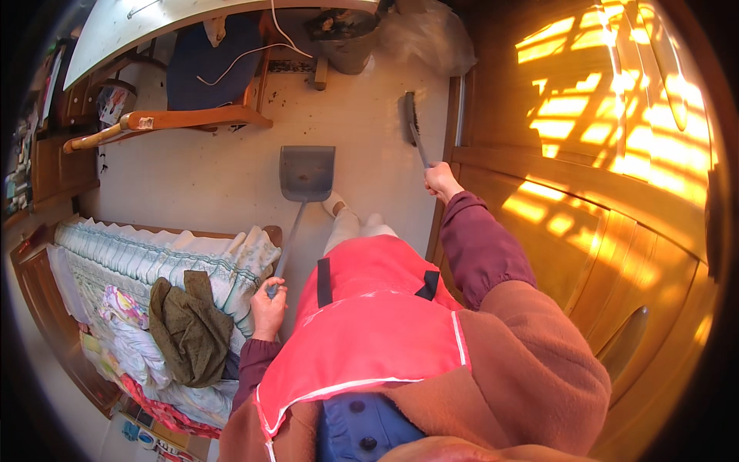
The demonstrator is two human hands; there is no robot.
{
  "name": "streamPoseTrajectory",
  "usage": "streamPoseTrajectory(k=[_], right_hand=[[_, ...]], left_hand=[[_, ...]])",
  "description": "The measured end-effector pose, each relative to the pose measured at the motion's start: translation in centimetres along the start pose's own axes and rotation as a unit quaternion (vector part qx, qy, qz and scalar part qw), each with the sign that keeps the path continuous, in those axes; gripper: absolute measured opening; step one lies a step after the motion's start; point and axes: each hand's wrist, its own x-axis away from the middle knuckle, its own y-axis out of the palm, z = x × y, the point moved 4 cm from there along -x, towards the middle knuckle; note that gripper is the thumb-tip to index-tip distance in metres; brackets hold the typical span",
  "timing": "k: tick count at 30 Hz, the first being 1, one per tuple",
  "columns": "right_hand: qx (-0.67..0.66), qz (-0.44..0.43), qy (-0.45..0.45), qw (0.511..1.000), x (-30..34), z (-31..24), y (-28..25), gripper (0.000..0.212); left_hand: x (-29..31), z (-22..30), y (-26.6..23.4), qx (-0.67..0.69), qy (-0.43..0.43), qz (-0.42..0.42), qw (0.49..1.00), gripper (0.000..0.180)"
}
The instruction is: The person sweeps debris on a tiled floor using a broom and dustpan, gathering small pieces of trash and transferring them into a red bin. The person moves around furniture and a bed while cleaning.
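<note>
My left hand (pixel 268 309) is closed round the end of the long thin handle of a grey dustpan (pixel 307 171). The pan lies on the pale floor just ahead of my feet, its wide edge facing away from me. In my right hand (pixel 442 182) is the handle of a dark grey broom (pixel 410 119), gripped in a fist. Its bristled head is out to the right, close to the wooden cabinet, and apart from the dustpan. Whether the bristles touch the floor I cannot tell. Small dark crumbs of dirt (pixel 271 98) are scattered beyond the pan.
A wooden chair (pixel 185 117) with a blue seat stands at the far left under a white table (pixel 173 14). Beyond are a grey bin (pixel 350 54) and a clear plastic bag (pixel 435 38). A sunlit wooden cabinet (pixel 539 223) lines the right. Clothes lie on a bed (pixel 154 245) at left.
</note>
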Motion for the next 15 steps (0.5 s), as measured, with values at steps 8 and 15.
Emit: streamPoseTrajectory(k=[8,15], right_hand=[[0.002,-0.005,-0.026,1.0,4.0,-3.8,-5.0,0.042],[0.396,0.148,-0.077,0.903,-7.4,-9.0,-7.3,0.031]], left_hand=[[-1.1,1.9,-0.2,-0.019,-0.012,0.027,0.999,0.01],[-0.9,2.9,1.6,-0.036,-0.014,0.064,0.997,0.011]])
